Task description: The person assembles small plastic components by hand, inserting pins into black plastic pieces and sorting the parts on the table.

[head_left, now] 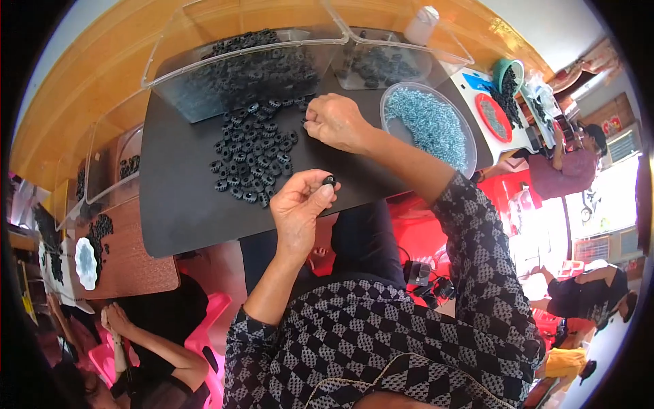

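My left hand is closed near the table's front edge, pinching a small round black plastic part between thumb and fingers. Farther off and to the right, my right hand reaches over the table with its fingers pressed together. A dark bit shows at those fingertips, too small to name. Just left of both hands lies a loose pile of small black ribbed plastic parts on the dark tabletop. Right of my right hand stands a round clear tub holding many small shiny bluish metal pieces.
A large clear bin of black parts stands behind the pile, with a second clear bin to its right. Other workers' tables flank mine: a brown one at left, a white one at right. A co-worker's hands show at lower left.
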The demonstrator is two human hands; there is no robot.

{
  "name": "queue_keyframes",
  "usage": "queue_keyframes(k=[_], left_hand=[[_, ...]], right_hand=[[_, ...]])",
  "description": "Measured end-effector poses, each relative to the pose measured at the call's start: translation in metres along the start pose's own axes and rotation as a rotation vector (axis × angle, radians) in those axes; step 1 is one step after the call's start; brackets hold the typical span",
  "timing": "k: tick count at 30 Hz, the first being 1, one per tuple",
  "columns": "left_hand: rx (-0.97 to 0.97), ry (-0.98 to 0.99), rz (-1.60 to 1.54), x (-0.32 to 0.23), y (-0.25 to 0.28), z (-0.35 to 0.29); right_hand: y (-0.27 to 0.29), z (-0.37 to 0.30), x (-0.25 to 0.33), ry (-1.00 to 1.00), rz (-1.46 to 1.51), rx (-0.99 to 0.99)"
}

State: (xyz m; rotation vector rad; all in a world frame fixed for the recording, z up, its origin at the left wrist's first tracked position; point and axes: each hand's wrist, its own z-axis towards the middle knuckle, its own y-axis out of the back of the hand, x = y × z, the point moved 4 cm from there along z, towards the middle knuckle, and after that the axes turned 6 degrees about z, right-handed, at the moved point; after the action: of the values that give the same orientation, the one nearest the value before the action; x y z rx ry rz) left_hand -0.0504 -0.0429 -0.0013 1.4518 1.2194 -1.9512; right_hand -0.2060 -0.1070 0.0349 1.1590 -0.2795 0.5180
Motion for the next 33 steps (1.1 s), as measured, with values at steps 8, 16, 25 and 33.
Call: queue_keyframes(k=[8, 16, 25, 33], left_hand=[[-0.157, -0.095, 0.001, -0.002, -0.006, 0.000], [-0.221, -0.259, 0.175, 0.001, -0.011, 0.004], [-0.215, -0.120, -0.020, -0.008, -0.009, 0.007], [-0.086, -0.026, -0.069, -0.012, 0.000, 0.005]], right_hand=[[0.044, -0.066, 0.015, -0.346, 0.519, 0.108], [0.029, -0.092, 0.044, -0.494, 0.819, 0.188], [0.017, -0.098, 0.051, -0.409, 0.766, 0.032], [0.047, -0.098, 0.049, -0.308, 0.708, 0.038]])
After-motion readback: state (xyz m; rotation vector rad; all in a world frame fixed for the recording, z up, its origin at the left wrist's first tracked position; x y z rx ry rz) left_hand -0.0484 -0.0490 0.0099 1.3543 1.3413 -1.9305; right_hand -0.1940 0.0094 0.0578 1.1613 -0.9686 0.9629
